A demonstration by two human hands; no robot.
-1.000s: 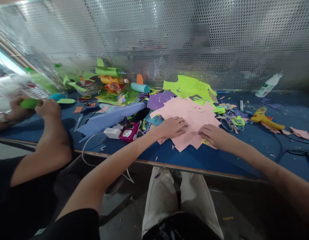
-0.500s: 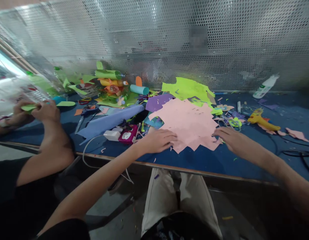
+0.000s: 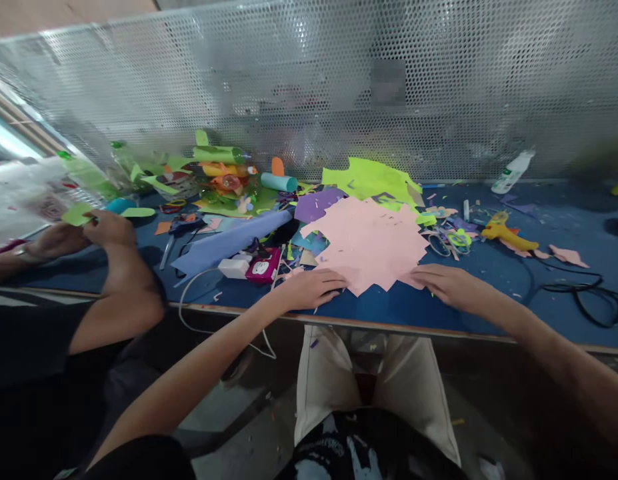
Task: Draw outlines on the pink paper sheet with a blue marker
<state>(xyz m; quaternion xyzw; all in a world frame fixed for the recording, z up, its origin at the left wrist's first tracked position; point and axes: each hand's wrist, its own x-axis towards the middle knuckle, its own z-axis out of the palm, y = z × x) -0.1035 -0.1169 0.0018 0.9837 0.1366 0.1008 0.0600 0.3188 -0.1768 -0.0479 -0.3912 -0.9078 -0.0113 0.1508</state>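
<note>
Left hand point(image 3: 316, 289) and right hand point(image 3: 446, 285) on pink paper's near edge, the pink paper point(image 3: 373, 243) likely steadied so; gripping or resting, cannot tell.

One head-worn view, forward and down over the blue table point(image 3: 383, 307) (left hand point(image 3: 313, 290) and right hand point(image 3: 449, 287) near)

I had a bare strip of counter point(image 3: 373, 308) in front of the pink sheet point(image 3: 371, 240), between the left hand point(image 3: 316, 288) and the right hand point(image 3: 445, 283). Leftward, a white adapter point(image 3: 233, 268) and magenta box point(image 3: 263, 265) blocked low sweeps. Beyond the right hand, counter lay mostly open up to the yellow glue gun point(image 3: 509, 233); black cable point(image 3: 569, 289) looped farther right. A perforated panel point(image 3: 333, 87) walled the back.
</note>
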